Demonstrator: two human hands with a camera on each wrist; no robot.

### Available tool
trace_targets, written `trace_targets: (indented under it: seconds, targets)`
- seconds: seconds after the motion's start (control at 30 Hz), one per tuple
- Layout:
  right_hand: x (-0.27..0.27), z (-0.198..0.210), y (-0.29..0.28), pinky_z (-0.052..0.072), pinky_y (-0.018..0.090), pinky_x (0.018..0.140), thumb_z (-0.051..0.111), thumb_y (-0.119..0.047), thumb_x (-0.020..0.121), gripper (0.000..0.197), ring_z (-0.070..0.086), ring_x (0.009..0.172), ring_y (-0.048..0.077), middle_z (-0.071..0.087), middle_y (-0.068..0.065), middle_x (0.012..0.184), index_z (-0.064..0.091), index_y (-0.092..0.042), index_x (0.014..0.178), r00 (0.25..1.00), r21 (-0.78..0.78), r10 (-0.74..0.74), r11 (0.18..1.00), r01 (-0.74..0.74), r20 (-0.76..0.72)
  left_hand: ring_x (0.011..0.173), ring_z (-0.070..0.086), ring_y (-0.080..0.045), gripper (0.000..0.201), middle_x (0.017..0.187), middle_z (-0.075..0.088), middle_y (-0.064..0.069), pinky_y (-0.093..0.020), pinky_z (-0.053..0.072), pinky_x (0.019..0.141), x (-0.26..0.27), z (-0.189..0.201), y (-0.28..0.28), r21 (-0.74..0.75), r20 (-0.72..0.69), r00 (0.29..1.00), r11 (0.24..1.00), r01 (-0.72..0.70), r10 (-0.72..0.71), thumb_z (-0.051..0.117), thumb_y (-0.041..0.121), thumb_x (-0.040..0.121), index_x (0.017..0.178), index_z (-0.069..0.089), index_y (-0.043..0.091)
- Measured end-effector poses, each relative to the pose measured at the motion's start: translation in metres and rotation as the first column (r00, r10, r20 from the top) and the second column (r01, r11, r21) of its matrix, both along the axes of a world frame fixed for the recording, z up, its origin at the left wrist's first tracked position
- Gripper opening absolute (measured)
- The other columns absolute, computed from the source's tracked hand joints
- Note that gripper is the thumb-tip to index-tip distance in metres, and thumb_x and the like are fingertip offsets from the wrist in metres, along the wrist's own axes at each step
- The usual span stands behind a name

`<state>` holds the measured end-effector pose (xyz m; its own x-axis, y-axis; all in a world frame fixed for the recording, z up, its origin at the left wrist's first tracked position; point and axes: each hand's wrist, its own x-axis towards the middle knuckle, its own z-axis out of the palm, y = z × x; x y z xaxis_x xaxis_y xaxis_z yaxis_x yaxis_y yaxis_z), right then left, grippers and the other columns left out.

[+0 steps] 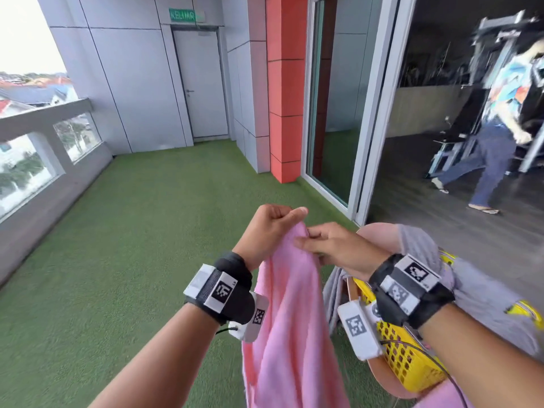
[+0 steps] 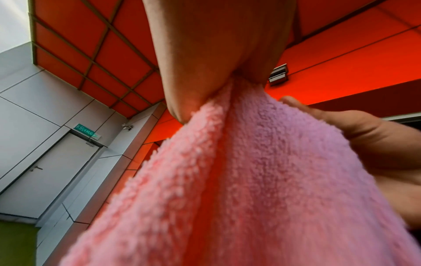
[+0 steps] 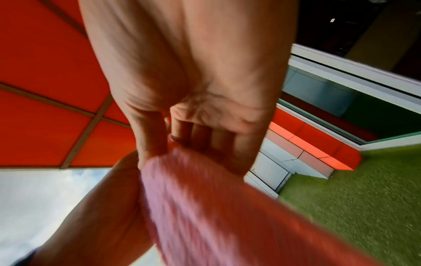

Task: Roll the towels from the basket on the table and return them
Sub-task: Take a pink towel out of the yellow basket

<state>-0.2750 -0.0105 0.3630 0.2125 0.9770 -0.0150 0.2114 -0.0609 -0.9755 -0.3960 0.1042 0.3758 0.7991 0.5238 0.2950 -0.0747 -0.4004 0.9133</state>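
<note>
Up at chest height, left hand (image 1: 269, 228) and right hand (image 1: 332, 248) both pinch the top edge of the pink towel (image 1: 290, 319), which hangs loose. Best slide the pinches apart to the corners before laying it flat. Yellow basket (image 1: 403, 357) sits just right; grey towel (image 1: 482, 293) drapes it.

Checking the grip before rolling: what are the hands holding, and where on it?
Both hands, left and right, pinch the pink towel at its top edge; the rest hangs down.
</note>
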Motion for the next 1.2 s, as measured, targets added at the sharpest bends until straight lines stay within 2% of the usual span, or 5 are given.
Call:
trace_targets:
  seconds: [0.2,0.4,0.77,0.93,1.2]
  targets:
    - [0.035,0.029,-0.002,0.045,0.029,0.079,0.062,-0.015,0.089,0.013,0.063,0.077,0.015,0.068,0.010,0.082,0.072,-0.006,0.089,0.887,0.314,-0.295,0.857,0.410,-0.354,0.051,0.034,-0.022,0.068,0.061,0.045,-0.012,-0.038,0.024,0.045,-0.011,-0.004,0.003,-0.005,-0.091,0.990,0.995,0.104,-0.104,0.059,0.054,0.089,0.067,0.045,-0.009]
    - [0.004,0.009,0.001,0.044,0.044,0.088,0.073,-0.034,0.081,0.056,0.060,0.096,0.033,0.064,0.031,0.111,0.061,0.013,0.109,0.999,0.108,-0.031,0.994,0.035,-0.035,0.055,0.029,-0.028,0.070,0.065,0.042,-0.014,-0.046,0.020,0.046,-0.006,0.016,0.015,-0.034,-0.001,0.996,0.995,0.093,-0.093,0.068,0.048,0.083,0.072,0.044,-0.017]
    - [-0.003,0.019,-0.003,0.044,0.036,0.082,0.072,-0.031,0.081,0.052,0.060,0.088,0.028,0.065,0.027,0.101,0.061,0.013,0.106,0.999,0.200,-0.010,0.980,0.017,-0.038,0.060,0.036,-0.032,0.072,0.071,0.046,-0.018,-0.043,0.024,0.050,-0.014,0.018,0.020,-0.134,0.046,0.988,0.979,0.152,-0.147,0.072,0.047,0.080,0.073,0.045,-0.019]
    - [0.019,0.032,0.005,0.049,0.032,0.088,0.063,-0.021,0.092,0.018,0.063,0.089,0.016,0.071,0.006,0.091,0.072,-0.007,0.097,0.923,0.458,-0.305,0.803,0.382,-0.233,0.074,0.043,-0.034,0.081,0.085,0.052,-0.024,-0.047,0.032,0.064,-0.020,0.009,0.017,-0.186,0.041,0.987,0.970,0.158,-0.153,0.076,0.052,0.076,0.085,0.049,-0.024]
    - [0.007,0.010,0.008,0.046,0.036,0.088,0.070,-0.042,0.083,0.059,0.062,0.093,0.024,0.068,0.013,0.100,0.062,0.011,0.107,0.989,0.282,-0.124,0.949,0.143,-0.082,0.057,0.033,-0.027,0.061,0.067,0.045,-0.015,-0.043,0.022,0.049,-0.013,0.012,0.011,-0.150,0.060,0.989,0.978,0.144,-0.137,0.075,0.042,0.079,0.068,0.052,-0.013]
